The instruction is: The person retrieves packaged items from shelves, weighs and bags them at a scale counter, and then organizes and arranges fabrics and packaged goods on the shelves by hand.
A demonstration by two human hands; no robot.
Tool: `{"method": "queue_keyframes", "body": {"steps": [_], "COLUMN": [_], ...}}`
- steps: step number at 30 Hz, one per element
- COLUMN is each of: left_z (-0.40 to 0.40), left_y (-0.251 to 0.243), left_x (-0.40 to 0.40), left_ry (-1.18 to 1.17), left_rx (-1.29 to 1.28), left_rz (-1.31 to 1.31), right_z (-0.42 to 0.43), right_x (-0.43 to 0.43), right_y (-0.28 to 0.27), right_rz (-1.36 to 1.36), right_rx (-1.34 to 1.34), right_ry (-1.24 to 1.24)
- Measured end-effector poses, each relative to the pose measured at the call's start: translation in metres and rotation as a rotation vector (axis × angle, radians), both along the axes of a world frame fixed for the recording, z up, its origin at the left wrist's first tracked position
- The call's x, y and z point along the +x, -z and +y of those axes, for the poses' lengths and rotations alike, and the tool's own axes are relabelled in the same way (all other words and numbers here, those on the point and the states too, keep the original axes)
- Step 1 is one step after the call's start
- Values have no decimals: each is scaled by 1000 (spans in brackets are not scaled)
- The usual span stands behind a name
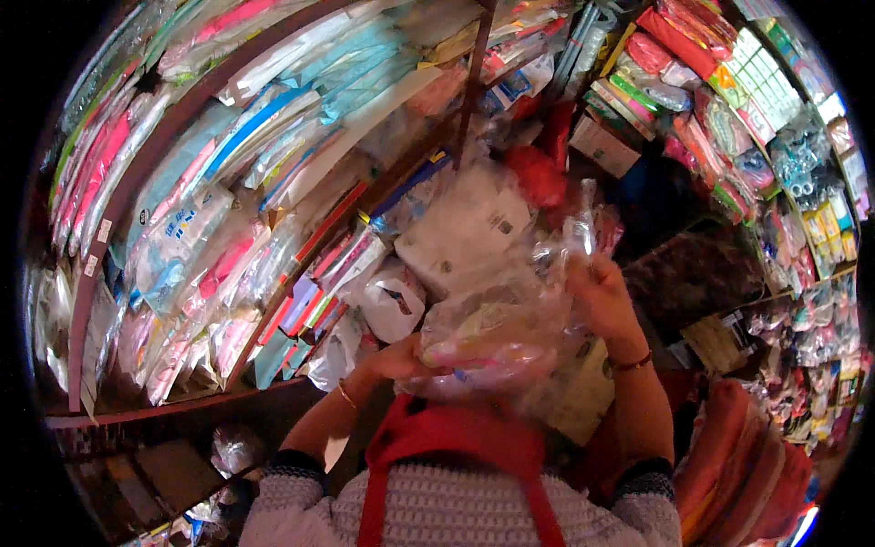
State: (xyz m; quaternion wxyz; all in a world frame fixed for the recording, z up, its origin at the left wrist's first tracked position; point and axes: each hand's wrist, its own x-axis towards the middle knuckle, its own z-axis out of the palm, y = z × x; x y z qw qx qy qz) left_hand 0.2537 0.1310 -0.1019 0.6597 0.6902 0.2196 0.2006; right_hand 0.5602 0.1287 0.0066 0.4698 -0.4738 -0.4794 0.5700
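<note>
Close to the red apron, my left hand (405, 359) grips the left side of a clear plastic bag (489, 314) that has something pinkish in its lower part. My right hand (598, 290) is raised at the bag's upper right, its fingers closed on the crumpled clear plastic. The bag's outline is blurred, and both sets of fingertips are partly hidden by plastic. Beyond the bag lies a large whitish package (472, 232) with small printed marks. A white plastic bag (393, 301) with a dark mark stands just left of it.
Shelves (184, 102) packed with plastic-wrapped goods curve along the left. A cardboard box (605, 147) and a red bag (536, 178) are farther off. Folded red textiles (731, 472) are stacked at lower right, below more racks of packaged goods. A dark upright post (475, 82) stands ahead.
</note>
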Motion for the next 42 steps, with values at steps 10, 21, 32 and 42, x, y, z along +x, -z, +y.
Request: {"method": "queue_keyframes", "body": {"steps": [10, 21, 32, 42], "left_z": [-26, -25, -39, -4], "left_y": [-12, -20, 7, 10], "left_x": [-12, -18, -11, -26], "left_ry": [42, 221, -229, -498], "left_rx": [-279, -305, 78, -375], "left_rz": [7, 77, 55, 16], "right_z": [6, 21, 12, 40], "right_x": [-33, -49, -61, -38], "right_y": [2, 0, 56, 131], "right_rz": [-1288, -870, -18, 138], "right_rx": [904, 513, -577, -200], "right_ry": [493, -452, -859, -403]}}
